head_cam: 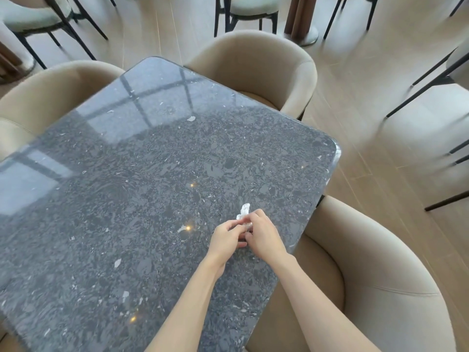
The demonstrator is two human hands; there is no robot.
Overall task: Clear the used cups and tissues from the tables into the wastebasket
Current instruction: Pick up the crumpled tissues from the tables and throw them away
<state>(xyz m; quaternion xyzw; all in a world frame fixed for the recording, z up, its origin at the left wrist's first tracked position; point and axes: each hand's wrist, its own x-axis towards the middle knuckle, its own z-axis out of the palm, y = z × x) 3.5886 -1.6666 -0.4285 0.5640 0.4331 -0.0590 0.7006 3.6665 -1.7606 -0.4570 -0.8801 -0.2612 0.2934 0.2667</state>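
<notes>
A crumpled white tissue pokes up from between my two hands, just over the dark speckled stone table near its right edge. My left hand and my right hand meet there with the fingers of both closed on the tissue. Most of the tissue is hidden inside the fingers. No cup and no wastebasket are in view.
Beige tub chairs surround the table: one at the far side, one at the left, one close at the right. Black-legged chairs and a table pedestal stand farther back on the pale floor.
</notes>
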